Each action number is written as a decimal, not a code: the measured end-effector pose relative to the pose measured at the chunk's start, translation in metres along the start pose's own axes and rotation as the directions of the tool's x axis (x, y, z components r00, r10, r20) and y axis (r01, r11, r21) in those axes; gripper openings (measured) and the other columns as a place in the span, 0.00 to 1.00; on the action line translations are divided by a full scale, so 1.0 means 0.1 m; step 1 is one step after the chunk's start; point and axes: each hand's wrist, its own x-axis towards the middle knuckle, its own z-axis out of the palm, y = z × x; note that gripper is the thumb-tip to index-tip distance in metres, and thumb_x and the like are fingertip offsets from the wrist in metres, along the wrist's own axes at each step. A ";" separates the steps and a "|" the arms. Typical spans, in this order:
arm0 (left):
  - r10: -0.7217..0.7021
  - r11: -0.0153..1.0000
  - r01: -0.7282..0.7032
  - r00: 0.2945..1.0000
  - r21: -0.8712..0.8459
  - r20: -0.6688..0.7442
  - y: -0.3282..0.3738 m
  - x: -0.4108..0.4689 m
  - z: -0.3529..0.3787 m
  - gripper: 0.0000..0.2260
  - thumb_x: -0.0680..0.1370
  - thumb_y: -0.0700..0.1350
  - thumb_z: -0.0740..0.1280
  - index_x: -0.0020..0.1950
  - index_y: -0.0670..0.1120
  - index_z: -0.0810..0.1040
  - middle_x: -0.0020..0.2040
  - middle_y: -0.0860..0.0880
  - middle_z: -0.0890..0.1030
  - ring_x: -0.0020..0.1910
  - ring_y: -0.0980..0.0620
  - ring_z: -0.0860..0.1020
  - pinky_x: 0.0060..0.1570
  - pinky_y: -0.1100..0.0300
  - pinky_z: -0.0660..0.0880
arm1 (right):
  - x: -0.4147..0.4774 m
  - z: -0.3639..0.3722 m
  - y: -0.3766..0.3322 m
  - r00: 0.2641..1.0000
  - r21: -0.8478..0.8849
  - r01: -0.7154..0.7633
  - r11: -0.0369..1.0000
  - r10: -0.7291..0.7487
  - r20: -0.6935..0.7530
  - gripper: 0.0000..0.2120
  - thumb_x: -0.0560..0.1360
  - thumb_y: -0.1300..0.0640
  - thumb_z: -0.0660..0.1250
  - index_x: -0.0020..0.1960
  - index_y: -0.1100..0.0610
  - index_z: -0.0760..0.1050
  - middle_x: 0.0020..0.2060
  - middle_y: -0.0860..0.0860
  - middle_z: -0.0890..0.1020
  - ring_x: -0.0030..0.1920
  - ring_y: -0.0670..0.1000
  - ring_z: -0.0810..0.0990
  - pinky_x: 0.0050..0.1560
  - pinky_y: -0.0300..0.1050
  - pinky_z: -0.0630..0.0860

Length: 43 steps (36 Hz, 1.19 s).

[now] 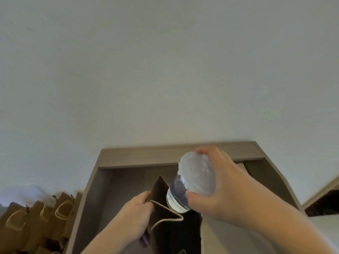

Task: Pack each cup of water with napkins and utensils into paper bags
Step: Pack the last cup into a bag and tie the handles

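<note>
A clear plastic cup of water (192, 182) with a lid is tilted, its base pointing down into the mouth of a dark brown paper bag (165, 222). My right hand (218, 189) grips the cup around its lidded top end. My left hand (135, 217) holds the bag's left side near its twine handle (165, 211), keeping the mouth open. The bag's inside is dark and hidden. No napkins or utensils show.
The bag stands in a grey-brown wooden shelf compartment (174, 154) against a white wall. A row of several brown paper bags with twine handles (40, 217) stands at the lower left. A second wooden edge (322, 193) shows at the right.
</note>
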 end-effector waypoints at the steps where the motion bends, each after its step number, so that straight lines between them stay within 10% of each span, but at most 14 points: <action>1: -0.014 1.000 0.013 1.000 0.014 0.013 -0.01 -0.01 -0.02 0.11 0.83 0.41 0.61 0.56 0.54 0.81 0.37 0.39 0.86 0.26 0.43 0.82 0.24 0.57 0.78 | 0.00 0.01 0.02 1.000 -0.024 -0.008 1.000 0.008 0.019 0.45 0.57 0.23 0.66 0.70 0.28 0.53 0.66 0.30 0.64 0.62 0.43 0.75 0.59 0.43 0.78; 14: -0.111 0.984 0.095 0.988 0.152 0.105 0.05 -0.08 -0.04 0.07 0.81 0.46 0.61 0.54 0.57 0.76 0.50 0.43 0.82 0.32 0.44 0.87 0.32 0.55 0.83 | -0.08 -0.01 0.09 0.968 -0.346 0.201 0.916 -0.132 0.214 0.41 0.66 0.27 0.72 0.71 0.30 0.55 0.64 0.30 0.65 0.64 0.37 0.69 0.55 0.33 0.68; 17: -0.044 0.982 0.032 0.997 0.184 0.061 0.08 -0.09 0.05 0.12 0.77 0.54 0.62 0.58 0.60 0.81 0.50 0.52 0.85 0.40 0.49 0.87 0.46 0.52 0.85 | 0.03 0.17 0.07 0.920 -0.510 0.336 0.792 -0.162 0.356 0.37 0.75 0.39 0.72 0.77 0.44 0.59 0.69 0.43 0.68 0.70 0.49 0.68 0.71 0.46 0.66; 20: 0.002 0.971 -0.009 1.000 0.241 0.028 0.12 -0.12 0.11 0.12 0.81 0.56 0.62 0.61 0.62 0.81 0.51 0.55 0.86 0.46 0.51 0.84 0.59 0.49 0.83 | 0.14 0.35 0.12 0.886 -0.603 0.427 0.674 -0.177 0.429 0.24 0.81 0.47 0.65 0.73 0.52 0.63 0.65 0.52 0.72 0.64 0.56 0.72 0.66 0.53 0.69; 28: 0.032 0.938 -0.038 0.999 0.345 0.023 0.16 -0.17 0.14 0.11 0.82 0.48 0.61 0.61 0.55 0.79 0.58 0.51 0.83 0.60 0.50 0.81 0.65 0.53 0.78 | 0.53 0.94 0.30 0.846 -0.633 0.340 0.696 0.066 0.528 0.21 0.84 0.52 0.66 0.75 0.55 0.67 0.69 0.60 0.77 0.68 0.62 0.78 0.67 0.59 0.75; 37: 0.069 0.961 -0.083 0.996 0.263 0.061 -0.02 -0.19 0.12 0.12 0.79 0.51 0.58 0.55 0.62 0.79 0.49 0.52 0.84 0.33 0.47 0.87 0.33 0.59 0.81 | 0.63 1.38 0.36 0.825 -0.630 0.279 0.725 0.154 0.543 0.35 0.84 0.48 0.66 0.84 0.58 0.54 0.73 0.63 0.68 0.69 0.64 0.76 0.65 0.62 0.76; 43: 0.083 0.973 -0.090 0.996 0.212 0.041 -0.08 -0.10 0.08 0.14 0.73 0.55 0.57 0.50 0.71 0.77 0.36 0.55 0.86 0.30 0.44 0.86 0.31 0.53 0.83 | 0.59 1.24 0.36 0.837 -0.525 0.261 0.810 0.081 0.541 0.39 0.79 0.48 0.74 0.81 0.55 0.57 0.71 0.62 0.70 0.63 0.62 0.80 0.63 0.61 0.80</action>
